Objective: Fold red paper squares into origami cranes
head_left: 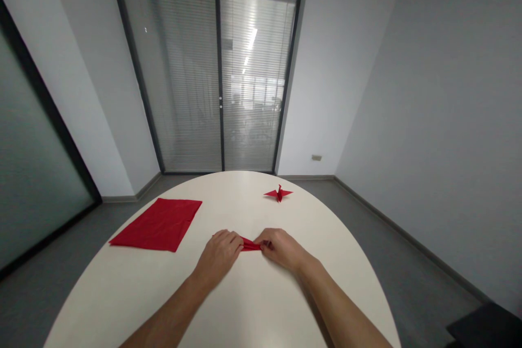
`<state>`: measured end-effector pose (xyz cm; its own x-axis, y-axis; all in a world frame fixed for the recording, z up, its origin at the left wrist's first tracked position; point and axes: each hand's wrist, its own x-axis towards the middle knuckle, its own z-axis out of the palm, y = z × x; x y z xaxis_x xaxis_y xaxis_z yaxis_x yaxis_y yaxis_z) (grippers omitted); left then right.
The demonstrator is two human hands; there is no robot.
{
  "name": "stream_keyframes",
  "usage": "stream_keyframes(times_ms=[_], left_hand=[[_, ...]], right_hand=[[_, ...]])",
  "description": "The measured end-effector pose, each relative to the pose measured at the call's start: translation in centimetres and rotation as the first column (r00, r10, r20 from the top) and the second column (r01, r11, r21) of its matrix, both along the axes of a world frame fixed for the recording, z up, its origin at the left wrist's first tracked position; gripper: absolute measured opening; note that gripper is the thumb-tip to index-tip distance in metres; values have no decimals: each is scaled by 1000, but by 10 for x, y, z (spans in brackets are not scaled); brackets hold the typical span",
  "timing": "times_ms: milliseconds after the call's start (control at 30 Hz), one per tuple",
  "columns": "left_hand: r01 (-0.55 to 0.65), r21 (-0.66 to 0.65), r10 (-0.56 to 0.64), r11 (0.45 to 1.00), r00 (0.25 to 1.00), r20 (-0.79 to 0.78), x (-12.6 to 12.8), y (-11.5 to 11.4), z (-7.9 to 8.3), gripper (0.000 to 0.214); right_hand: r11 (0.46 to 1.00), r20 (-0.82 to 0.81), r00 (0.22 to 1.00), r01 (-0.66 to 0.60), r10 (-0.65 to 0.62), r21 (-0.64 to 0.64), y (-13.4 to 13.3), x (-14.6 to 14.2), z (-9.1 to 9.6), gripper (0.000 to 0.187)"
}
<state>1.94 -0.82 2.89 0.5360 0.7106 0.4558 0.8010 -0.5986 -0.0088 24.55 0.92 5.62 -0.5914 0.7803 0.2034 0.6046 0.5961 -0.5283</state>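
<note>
A narrow piece of folded red paper (250, 246) lies low over the middle of the table, between my two hands. My left hand (222, 250) covers its left end, with the fingers curled down over the paper. At the right end, my right hand (279, 244) pinches the tip between thumb and fingers. Both ends of the paper are hidden under the hands. Beyond the right hand stands a red origami crane (279, 193) with its wings spread. Off to the left rests a flat, creased sheet of red paper (163, 225).
The round white table (240, 299) has its curved edge on the left, far and right sides. A glass door with blinds (220, 76) is behind it, with a pale wall (440, 98) to the right. Something black (487, 326) shows at the bottom right corner.
</note>
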Motion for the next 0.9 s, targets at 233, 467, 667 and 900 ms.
stream_keyframes(times_ms=[233, 467, 667, 900], left_hand=[[-7, 21, 6, 1000, 999, 47, 0, 1, -2, 18], [-4, 23, 2, 1000, 998, 70, -2, 0, -4, 16], [11, 39, -13, 999, 999, 39, 0, 0, -3, 18], [13, 6, -14, 1000, 997, 79, 4, -3, 0, 17]], right_hand=[[1000, 35, 999, 27, -27, -13, 0, 7, 1, 48], [996, 56, 995, 81, -83, 33, -5, 2, 4, 30], [993, 94, 994, 52, -62, 102, -4, -7, -2, 16], [996, 75, 996, 33, -39, 78, -3, -9, -1, 18]])
